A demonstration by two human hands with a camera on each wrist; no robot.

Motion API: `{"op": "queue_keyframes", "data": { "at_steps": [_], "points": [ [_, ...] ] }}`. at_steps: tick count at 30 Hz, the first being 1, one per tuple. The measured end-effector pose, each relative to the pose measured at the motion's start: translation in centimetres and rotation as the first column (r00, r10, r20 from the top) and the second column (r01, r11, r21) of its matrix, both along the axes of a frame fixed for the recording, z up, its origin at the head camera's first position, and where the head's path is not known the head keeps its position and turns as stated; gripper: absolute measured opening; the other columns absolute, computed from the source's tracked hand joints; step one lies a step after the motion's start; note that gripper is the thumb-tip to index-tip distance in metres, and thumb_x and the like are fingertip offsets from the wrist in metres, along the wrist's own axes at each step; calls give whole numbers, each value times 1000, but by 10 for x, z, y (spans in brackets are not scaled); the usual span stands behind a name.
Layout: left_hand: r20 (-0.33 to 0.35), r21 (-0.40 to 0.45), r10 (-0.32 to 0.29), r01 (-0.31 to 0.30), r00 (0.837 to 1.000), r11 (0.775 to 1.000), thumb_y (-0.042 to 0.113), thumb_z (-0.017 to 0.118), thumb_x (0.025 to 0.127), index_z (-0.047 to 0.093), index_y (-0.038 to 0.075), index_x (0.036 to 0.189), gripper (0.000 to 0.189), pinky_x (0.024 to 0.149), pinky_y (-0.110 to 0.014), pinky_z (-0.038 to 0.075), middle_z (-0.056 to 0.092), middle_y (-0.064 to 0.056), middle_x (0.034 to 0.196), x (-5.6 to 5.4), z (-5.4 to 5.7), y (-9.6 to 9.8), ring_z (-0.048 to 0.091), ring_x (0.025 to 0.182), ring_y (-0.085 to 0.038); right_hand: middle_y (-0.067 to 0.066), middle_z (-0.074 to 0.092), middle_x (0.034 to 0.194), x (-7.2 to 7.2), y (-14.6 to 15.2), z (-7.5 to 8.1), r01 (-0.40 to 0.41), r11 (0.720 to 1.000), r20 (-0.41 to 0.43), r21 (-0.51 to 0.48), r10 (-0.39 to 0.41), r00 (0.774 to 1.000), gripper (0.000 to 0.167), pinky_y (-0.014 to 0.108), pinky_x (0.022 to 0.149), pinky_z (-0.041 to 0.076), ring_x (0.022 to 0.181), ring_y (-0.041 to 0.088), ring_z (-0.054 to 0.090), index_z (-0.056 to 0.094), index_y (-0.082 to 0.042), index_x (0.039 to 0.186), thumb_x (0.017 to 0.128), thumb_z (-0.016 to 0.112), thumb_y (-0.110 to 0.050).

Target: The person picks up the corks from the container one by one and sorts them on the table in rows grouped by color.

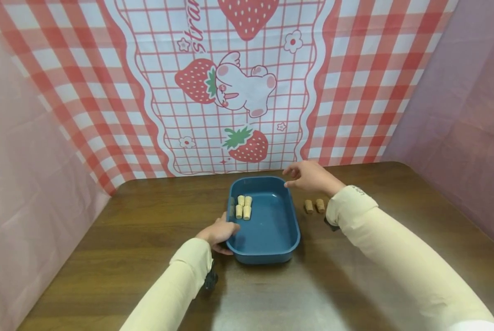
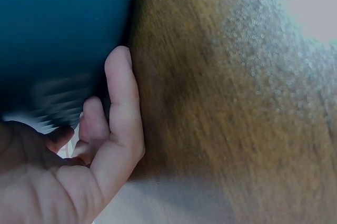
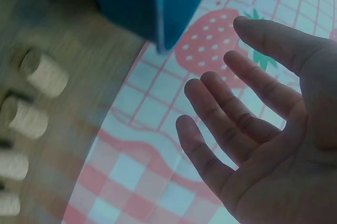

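A blue rectangular plastic bin [image 1: 267,239] sits on the table, with several pale tapered corks [image 1: 244,207] standing in two rows against its left wall. My left hand [image 1: 220,233] grips the bin's left side near the front, thumb over the rim and fingers along the outer wall; the left wrist view shows those fingers [image 2: 124,92] against the blue wall. Above the bin's far right corner is my right hand [image 1: 311,177], empty, its fingers [image 3: 216,108] spread loosely in the right wrist view. Browner corks [image 1: 314,206] stand on the table right of the bin, beneath the right forearm.
The right wrist view shows several corks [image 3: 45,74] in a line on the wooden table [image 1: 147,276]. A red-and-white checked cloth with strawberries [image 1: 247,82] hangs along the table's back edge. Pink cloth [image 1: 450,115] hangs at both sides.
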State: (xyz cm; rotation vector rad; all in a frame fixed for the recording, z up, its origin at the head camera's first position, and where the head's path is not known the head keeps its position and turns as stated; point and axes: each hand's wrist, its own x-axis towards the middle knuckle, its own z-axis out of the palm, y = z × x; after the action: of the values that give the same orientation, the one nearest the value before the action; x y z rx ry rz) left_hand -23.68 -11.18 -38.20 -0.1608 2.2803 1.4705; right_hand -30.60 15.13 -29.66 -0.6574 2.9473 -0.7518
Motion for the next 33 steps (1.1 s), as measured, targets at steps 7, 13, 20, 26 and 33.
{"op": "queue_keyframes", "data": {
  "at_steps": [7,13,20,26,33],
  "points": [
    [-8,4,-5,5,1000,1000,6,47,79,21,4,156,81,57,-38,64,23,-25,147,0,0,1,58,97,-37,24,64,126,-3,-24,-2,-6,1000,49,-11,7,999,40,52,97,55,119,38,59,65,2,129,94,71,-16],
    [-1,7,2,-2,1000,1000,5,47,79,17,4,158,85,59,-39,65,20,-25,151,0,0,1,56,101,-39,23,63,123,-3,-44,-6,-23,999,71,-28,25,997,40,48,92,58,112,35,60,66,-1,130,94,72,-16],
    [22,3,-6,6,1000,1000,5,46,79,11,4,160,88,61,-39,65,16,-26,152,-2,-1,1,55,104,-41,19,64,118,-4,-65,-12,-53,998,91,-22,55,994,39,45,90,57,107,32,61,67,-2,128,93,74,-17],
    [17,8,-4,4,1000,1000,5,46,79,13,4,158,86,58,-37,64,18,-26,150,-2,-1,1,57,98,-39,18,66,119,-4,-81,-19,-80,996,124,32,75,989,39,42,91,56,108,30,61,68,-3,128,92,74,-17],
    [-4,17,9,-9,1000,1000,5,47,79,20,3,155,80,55,-37,63,23,-26,146,0,-2,1,59,92,-38,14,65,120,-2,-94,-24,-62,994,188,85,45,981,38,42,92,56,110,29,61,68,-6,129,93,73,-19]
  ]
}}
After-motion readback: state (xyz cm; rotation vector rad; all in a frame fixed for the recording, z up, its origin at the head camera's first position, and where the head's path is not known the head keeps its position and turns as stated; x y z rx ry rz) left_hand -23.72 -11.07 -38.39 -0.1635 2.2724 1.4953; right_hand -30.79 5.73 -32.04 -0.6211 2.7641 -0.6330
